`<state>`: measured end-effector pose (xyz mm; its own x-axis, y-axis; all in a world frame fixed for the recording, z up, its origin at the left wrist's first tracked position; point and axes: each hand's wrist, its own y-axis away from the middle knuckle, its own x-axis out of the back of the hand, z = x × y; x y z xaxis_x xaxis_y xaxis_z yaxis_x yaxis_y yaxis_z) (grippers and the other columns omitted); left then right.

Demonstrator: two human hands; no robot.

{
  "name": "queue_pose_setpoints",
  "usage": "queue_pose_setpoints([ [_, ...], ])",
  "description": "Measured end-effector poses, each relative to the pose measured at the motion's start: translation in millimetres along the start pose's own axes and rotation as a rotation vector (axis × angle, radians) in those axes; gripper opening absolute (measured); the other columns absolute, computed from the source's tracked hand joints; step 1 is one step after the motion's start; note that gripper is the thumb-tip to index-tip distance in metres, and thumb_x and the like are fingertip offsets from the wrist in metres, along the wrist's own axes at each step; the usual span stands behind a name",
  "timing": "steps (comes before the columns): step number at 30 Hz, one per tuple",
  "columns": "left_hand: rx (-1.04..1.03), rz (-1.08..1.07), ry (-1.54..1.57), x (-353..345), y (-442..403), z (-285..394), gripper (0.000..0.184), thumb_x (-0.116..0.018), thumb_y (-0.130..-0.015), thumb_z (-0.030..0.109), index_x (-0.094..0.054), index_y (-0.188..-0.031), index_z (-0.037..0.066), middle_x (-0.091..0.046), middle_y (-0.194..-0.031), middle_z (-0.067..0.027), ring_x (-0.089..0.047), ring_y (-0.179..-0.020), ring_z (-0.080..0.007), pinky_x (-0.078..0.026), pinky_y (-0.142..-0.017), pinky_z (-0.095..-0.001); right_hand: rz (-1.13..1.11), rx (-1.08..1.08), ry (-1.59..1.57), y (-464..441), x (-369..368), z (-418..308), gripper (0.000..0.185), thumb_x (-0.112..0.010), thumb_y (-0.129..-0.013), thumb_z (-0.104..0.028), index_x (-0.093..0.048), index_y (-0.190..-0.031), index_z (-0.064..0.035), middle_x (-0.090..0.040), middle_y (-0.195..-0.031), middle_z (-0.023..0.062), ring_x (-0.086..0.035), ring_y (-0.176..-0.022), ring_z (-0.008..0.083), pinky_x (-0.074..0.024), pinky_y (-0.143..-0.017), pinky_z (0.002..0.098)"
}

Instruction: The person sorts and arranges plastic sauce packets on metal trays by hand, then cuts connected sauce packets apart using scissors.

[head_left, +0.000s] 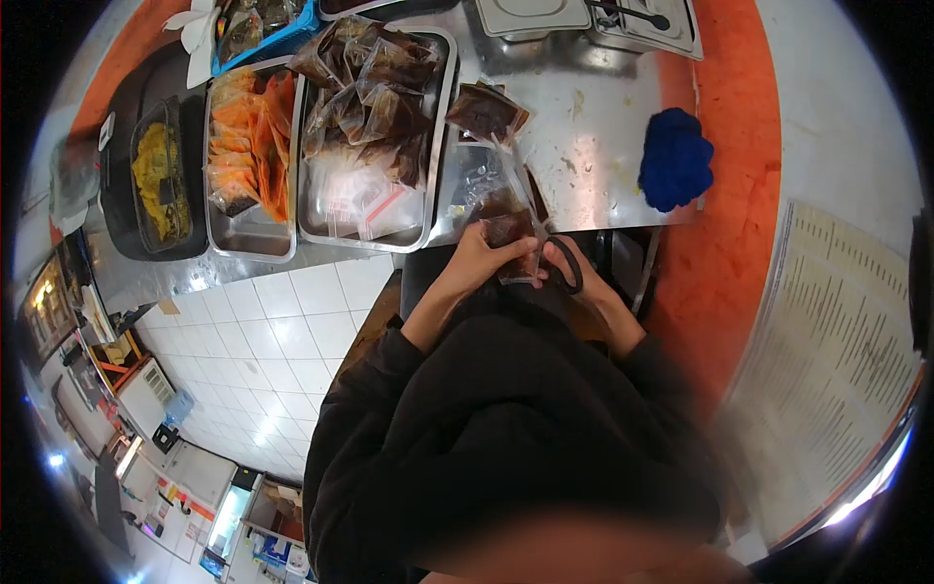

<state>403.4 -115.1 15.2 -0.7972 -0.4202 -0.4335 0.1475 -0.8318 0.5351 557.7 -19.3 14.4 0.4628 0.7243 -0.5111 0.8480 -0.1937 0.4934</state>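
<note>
My left hand point(478, 259) grips a clear plastic bag of dark brown sauce point(508, 230) at the front edge of the steel table, thumb across its face. The bag's long clear upper part stretches away from me over the tabletop. My right hand point(595, 294) has its fingers in the black handles of a pair of scissors point(576, 265), right beside the bag. The scissor blades are mostly hidden behind the bag, so I cannot tell if they touch it. Just beyond lies another brown sauce packet point(485, 111).
A steel tray point(429, 209) holds several brown sauce bags; a narrower tray point(251, 241) holds orange packets. Further left is a clear container of yellow food point(159, 185). A blue cloth point(675, 160) lies at right on the steel table point(593, 185). Lidded steel containers point(533, 18) stand behind.
</note>
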Motion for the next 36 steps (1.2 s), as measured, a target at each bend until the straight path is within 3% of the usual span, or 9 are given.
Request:
queue_pose_setpoints([
  [3, -0.029, 0.09, 0.078, 5.7, -6.3, 11.0, 0.016, -0.068, -0.083, 0.014, -0.061, -0.09, 0.001, -0.062, -0.078, -0.0012, -0.057, -0.073, -0.0086, -0.047, -0.067, -0.024, -0.021, 0.061, -0.075, -5.8, 7.1, -0.8, 0.043, -0.052, -0.092, -0.043, -0.056, -0.085, -0.0005, -0.049, -0.068, 0.0022, -0.049, -0.066, 0.0113, -0.042, -0.063, 0.0267],
  [7, -0.191, 0.078, -0.273, 17.0, -33.3, 51.2, 0.038, -0.068, -0.084, 0.02, -0.055, -0.111, -0.002, -0.063, -0.092, -0.0065, -0.058, -0.083, -0.011, -0.047, -0.075, -0.0249, 0.112, 0.079, 0.136, -4.8, 22.2, -21.1, 0.041, -0.051, -0.094, -0.037, -0.057, -0.097, 0.0032, -0.051, -0.073, 0.0022, -0.049, -0.07, 0.0115, -0.0415, -0.066, 0.0252],
  [12, -0.653, 0.507, -0.98, 16.2, -41.9, 87.6, 0.053, -0.071, -0.077, 0.028, -0.051, -0.12, 0.005, -0.059, -0.096, -0.0151, -0.057, -0.092, -0.0302, -0.044, -0.08, -0.036, 0.384, 0.258, 0.129, 2.0, 33.4, -45.2, 0.037, -0.052, -0.093, -0.033, -0.055, -0.097, 0.0036, -0.049, -0.073, 0.0006, -0.047, -0.069, 0.0096, -0.0387, -0.062, 0.0239],
  [15, -0.649, 0.906, -1.307, 54.0, -33.1, 120.5, 0.051, -0.07, -0.075, 0.029, -0.051, -0.114, 0.002, -0.057, -0.099, -0.0138, -0.053, -0.097, -0.0308, -0.04, -0.084, -0.0415, 0.468, 0.305, 0.273, 5.4, 42.8, -51.4, 0.038, -0.054, -0.092, -0.034, -0.054, -0.097, 0.0036, -0.048, -0.072, 0.0002, -0.047, -0.068, 0.0093, -0.0388, -0.062, 0.024],
  [18, -0.399, 0.955, -1.588, 94.6, -26.5, 118.3, 0.036, -0.07, -0.075, 0.029, -0.058, -0.101, 0.005, -0.057, -0.088, -0.0089, -0.053, -0.088, -0.0274, -0.038, -0.079, -0.0412, 0.516, 0.295, 0.269, 3.4, 43.8, -45.4, 0.039, -0.057, -0.09, -0.036, -0.054, -0.096, 0.0031, -0.049, -0.071, 0.0004, -0.047, -0.066, 0.0093, -0.0388, -0.062, 0.0237],
  [25, -0.801, 0.634, -1.319, 98.4, -5.8, 160.5, 0.02, -0.064, -0.083, 0.023, -0.062, -0.083, 0.003, -0.06, -0.083, -0.009, -0.055, -0.085, -0.0233, -0.038, -0.079, -0.0393, 0.554, 0.217, 0.308, -1.7, 23.7, -46.3, 0.03, -0.056, -0.091, -0.028, -0.053, -0.095, 0.0013, -0.046, -0.07, -0.0006, -0.045, -0.068, 0.0083, -0.0371, -0.064, 0.023],
  [28, -0.749, 0.696, -0.976, 79.1, 15.5, 197.2, 0.02, -0.061, -0.087, 0.02, -0.061, -0.088, 0.0, -0.06, -0.08, -0.0104, -0.054, -0.075, -0.0228, -0.041, -0.074, -0.034, 0.559, 0.307, 0.329, -4.6, 14.6, -57.5, 0.029, -0.061, -0.088, -0.029, -0.055, -0.091, -0.0011, -0.05, -0.072, 0.0004, -0.048, -0.066, 0.0091, -0.0391, -0.061, 0.023],
  [31, -0.901, 0.502, -0.623, 48.7, 25.2, 231.5, 0.024, -0.056, -0.092, 0.02, -0.059, -0.102, -0.001, -0.061, -0.079, -0.0025, -0.047, -0.066, -0.0087, -0.04, -0.061, -0.024, 0.564, 0.36, 0.356, -10.5, 2.1, -74.1, 0.029, -0.063, -0.087, -0.028, -0.054, -0.091, -0.0017, -0.052, -0.073, 0.0007, -0.051, -0.067, 0.0099, -0.0411, -0.063, 0.0232],
  [36, -0.761, 0.246, -0.608, 23.0, 31.5, 230.1, 0.024, -0.049, -0.096, 0.019, -0.057, -0.109, 0.0, -0.059, -0.084, 0.002, -0.043, -0.067, -0.0005, -0.034, -0.054, -0.0175, 0.372, 0.685, 0.235, -27.1, -37.5, -103.0, 0.028, -0.072, -0.08, -0.02, -0.052, -0.091, -0.0039, -0.064, -0.096, 0.0119, -0.056, -0.074, 0.0106, -0.0447, -0.071, 0.0237],
])
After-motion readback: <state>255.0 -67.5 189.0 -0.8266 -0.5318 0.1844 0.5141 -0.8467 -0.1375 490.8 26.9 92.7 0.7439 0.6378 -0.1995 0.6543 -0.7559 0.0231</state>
